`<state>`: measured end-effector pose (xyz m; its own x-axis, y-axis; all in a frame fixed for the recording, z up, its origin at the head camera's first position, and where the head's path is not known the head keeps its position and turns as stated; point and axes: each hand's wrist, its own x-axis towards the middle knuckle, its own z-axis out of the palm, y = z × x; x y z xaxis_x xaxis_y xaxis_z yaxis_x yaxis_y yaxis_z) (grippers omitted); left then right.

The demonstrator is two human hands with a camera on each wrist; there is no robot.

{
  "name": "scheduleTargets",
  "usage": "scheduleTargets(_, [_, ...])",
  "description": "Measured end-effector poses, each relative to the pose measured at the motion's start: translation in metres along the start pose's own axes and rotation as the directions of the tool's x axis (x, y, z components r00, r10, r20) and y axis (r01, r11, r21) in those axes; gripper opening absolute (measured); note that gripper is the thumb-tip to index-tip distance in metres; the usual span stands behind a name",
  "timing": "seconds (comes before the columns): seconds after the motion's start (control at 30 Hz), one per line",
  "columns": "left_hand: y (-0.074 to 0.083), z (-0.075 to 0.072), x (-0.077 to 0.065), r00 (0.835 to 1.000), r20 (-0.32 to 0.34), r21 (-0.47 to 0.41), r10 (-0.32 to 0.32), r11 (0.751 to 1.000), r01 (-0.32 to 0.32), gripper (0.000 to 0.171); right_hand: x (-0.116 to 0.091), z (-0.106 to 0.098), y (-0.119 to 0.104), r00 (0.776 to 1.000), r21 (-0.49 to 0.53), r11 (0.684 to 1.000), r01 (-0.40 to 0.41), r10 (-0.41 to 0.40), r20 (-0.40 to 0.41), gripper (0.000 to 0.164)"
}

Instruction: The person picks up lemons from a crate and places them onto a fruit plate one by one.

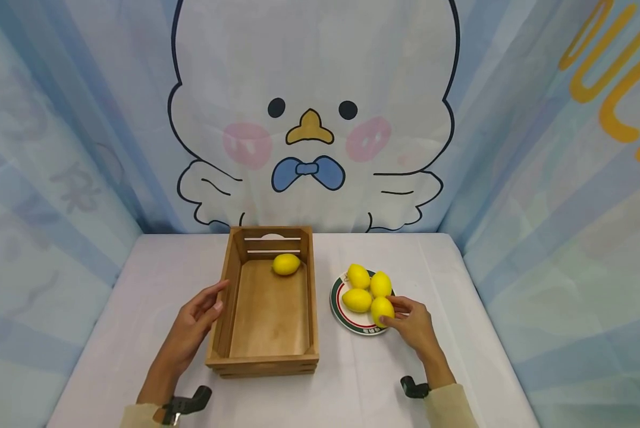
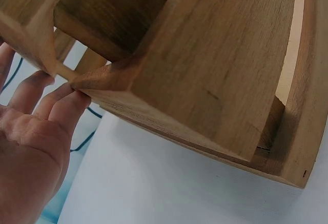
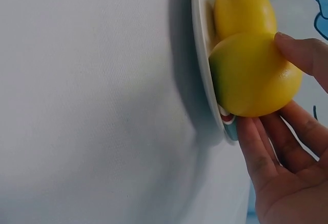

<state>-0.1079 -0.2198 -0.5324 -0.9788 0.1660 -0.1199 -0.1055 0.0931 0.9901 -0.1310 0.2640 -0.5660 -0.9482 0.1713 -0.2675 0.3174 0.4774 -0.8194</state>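
Observation:
My right hand (image 1: 413, 326) pinches a lemon (image 1: 382, 311) at the near right of a plate (image 1: 337, 308), thumb on one side and fingers on the other. Close up in the right wrist view, this lemon (image 3: 254, 75) is in front of another lemon (image 3: 244, 9). Several yellow lemons lie on the plate. Left of it stands a wooden crate (image 1: 269, 321) with one lemon (image 1: 286, 264) at its far end. My left hand (image 1: 191, 327) rests its fingertips against the crate's left side, fingers loosely extended, as the left wrist view also shows beside the slats (image 2: 205, 70).
A white cloth (image 1: 373, 380) covers the table. Behind it hangs a curtain (image 1: 314, 65) with a cartoon bird, and blue patterned curtains (image 1: 555, 249) flank both sides. A black wrist mount (image 1: 188, 404) is on each forearm.

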Motion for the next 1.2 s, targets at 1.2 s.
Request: scheduleTargets(1.2, [0.0012, 0.0003, -0.0010, 1.000, -0.005, -0.001, -0.023, 1.000, 0.023, 0.056, -0.0053, -0.0011, -0.0057, 0.993, 0.000, 0.999, -0.050, 0.050, -0.107, 0.059])
